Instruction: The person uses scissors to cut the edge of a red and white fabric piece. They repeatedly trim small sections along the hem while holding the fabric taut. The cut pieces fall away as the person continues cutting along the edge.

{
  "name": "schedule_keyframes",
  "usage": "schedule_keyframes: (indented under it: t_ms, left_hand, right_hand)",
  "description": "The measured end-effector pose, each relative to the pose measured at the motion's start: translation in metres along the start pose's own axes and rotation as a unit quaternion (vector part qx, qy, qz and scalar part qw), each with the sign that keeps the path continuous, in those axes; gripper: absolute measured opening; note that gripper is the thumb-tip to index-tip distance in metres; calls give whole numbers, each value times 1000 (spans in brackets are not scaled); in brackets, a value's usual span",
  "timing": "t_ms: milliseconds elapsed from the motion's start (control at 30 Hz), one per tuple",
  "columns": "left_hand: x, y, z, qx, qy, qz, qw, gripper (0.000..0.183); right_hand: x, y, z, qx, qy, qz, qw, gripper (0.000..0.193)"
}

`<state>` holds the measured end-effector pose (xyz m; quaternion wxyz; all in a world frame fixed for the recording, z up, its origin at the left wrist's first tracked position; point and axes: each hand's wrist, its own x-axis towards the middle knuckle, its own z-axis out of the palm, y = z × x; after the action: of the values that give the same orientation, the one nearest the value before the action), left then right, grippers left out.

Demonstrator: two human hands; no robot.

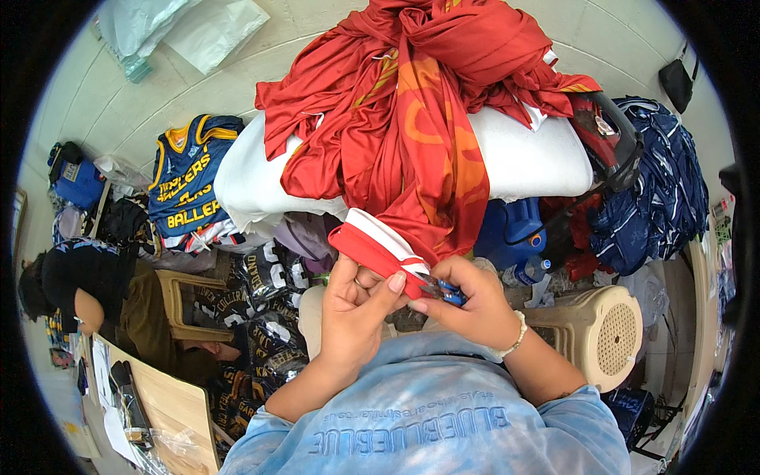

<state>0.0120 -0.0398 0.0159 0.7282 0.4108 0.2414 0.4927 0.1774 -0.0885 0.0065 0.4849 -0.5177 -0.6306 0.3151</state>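
Note:
My left hand (355, 309) pinches a folded red fabric band with white edging (372, 252) in front of my belly. The band lies against the lower end of a red garment with orange print (439, 134), part of a large heap. In my right hand (480, 310) is a small pair of blue-handled thread snips (450, 294), my fingers closed round it. Its metal blades touch or nearly touch the band's right end, beside my left thumb. Whether the blades are apart I cannot tell.
The red heap rests on a white padded surface (546, 154). A navy jersey (190, 178) hangs at left, navy garments (653, 190) at right. A beige stool (619, 336) stands to my right. Another person (83, 273) sits at left, near a wooden board (170, 404) and plastic-wrapped black garments (269, 348).

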Motion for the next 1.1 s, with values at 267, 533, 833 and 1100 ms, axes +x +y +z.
schedule_keyframes:
  t_ms: [267, 533, 833, 1100]
  left_hand:
    - [5, 5, -5, 12, 46, 10, 999, 44]
    - [4, 1, -2, 9, 25, 8, 1000, 47]
    - [-1, -1, -10, 28, -13, -3, 1000, 49]
    - [-5, -1, -9, 12, -30, 6, 999, 51]
  right_hand:
    - [0, 7, -5, -11, 1, -33, 999, 23]
    - [-2, -1, -1, -61, 80, -88, 991, 31]
    - [-3, -4, -3, -100, 52, -86, 990, 30]
    - [1, -9, -1, -62, 52, -92, 992, 30]
